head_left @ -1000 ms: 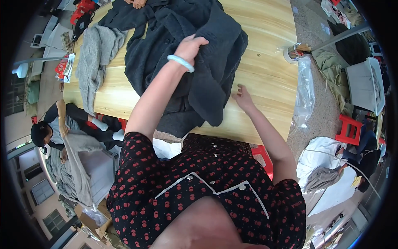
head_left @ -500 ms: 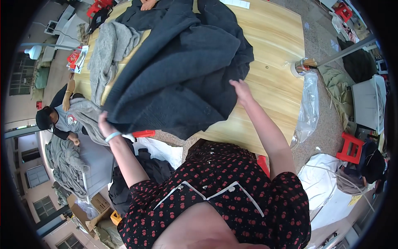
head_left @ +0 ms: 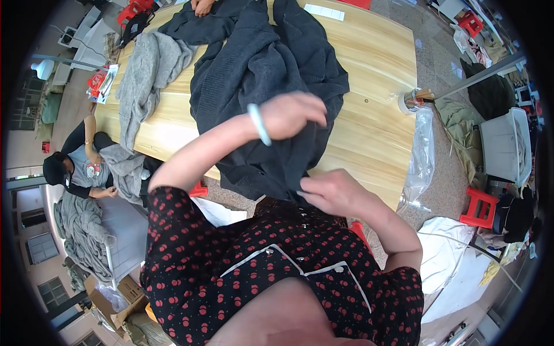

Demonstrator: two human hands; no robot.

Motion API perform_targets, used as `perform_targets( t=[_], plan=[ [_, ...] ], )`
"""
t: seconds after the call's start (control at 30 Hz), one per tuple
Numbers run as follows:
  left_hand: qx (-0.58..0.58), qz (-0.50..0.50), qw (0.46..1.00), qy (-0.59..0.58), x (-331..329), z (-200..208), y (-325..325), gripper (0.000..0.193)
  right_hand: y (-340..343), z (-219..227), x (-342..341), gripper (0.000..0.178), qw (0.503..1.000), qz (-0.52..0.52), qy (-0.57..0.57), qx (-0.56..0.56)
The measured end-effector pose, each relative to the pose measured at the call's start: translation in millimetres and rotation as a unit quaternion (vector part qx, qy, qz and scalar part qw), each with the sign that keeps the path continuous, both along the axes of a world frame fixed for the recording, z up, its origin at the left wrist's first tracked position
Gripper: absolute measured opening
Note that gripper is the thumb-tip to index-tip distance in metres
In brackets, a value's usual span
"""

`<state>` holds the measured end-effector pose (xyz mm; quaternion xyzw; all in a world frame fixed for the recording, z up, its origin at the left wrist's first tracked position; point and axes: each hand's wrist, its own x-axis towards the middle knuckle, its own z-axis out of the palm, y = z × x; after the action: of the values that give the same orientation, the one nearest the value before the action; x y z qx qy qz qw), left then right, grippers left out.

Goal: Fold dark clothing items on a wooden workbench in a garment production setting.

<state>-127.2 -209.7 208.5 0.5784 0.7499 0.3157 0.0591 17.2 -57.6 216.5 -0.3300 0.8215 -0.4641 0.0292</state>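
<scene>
A dark charcoal knit sweater [head_left: 254, 75] lies bunched over the near part of the wooden table, and its lower edge hangs off toward my body. My left hand [head_left: 288, 117], a pale bangle on its wrist, is over the middle of the sweater, slightly blurred. Its fingers are apart and bent forward, with no cloth visibly gripped. Close to the table's front edge, my right hand [head_left: 333, 193] pinches the sweater's hanging edge between thumb and fingers.
A light grey knit piece [head_left: 147, 75] lies on the table [head_left: 375, 69] at left. Another person's hand [head_left: 202, 7] rests on dark cloth at the far edge. A seated person [head_left: 81, 167] handles grey knitwear at left. A tool cup [head_left: 411, 101] stands at the right edge, near a red stool [head_left: 480, 207].
My left hand has let go of the sweater's left side and swung right, over its middle. My right hand came down nearer to me, onto its edge. The spread sweater has sunk into a narrower bunch.
</scene>
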Motion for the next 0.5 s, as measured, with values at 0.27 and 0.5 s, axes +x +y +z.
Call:
perform_targets(
  t=[0.27, 0.5],
  plan=[
    [-0.431, -0.102, 0.880, 0.173, -35.7, -39.2, 40.0, 0.018, 35.4, 52.5, 41.7, 0.011, 0.998, 0.018, -0.051, 0.034],
    [-0.616, -0.037, 0.755, 0.222, -105.1, -38.6, 46.3, 0.030, 57.0, 68.8, 50.7, 0.008, 0.993, -0.079, -0.042, -0.071]
  ],
)
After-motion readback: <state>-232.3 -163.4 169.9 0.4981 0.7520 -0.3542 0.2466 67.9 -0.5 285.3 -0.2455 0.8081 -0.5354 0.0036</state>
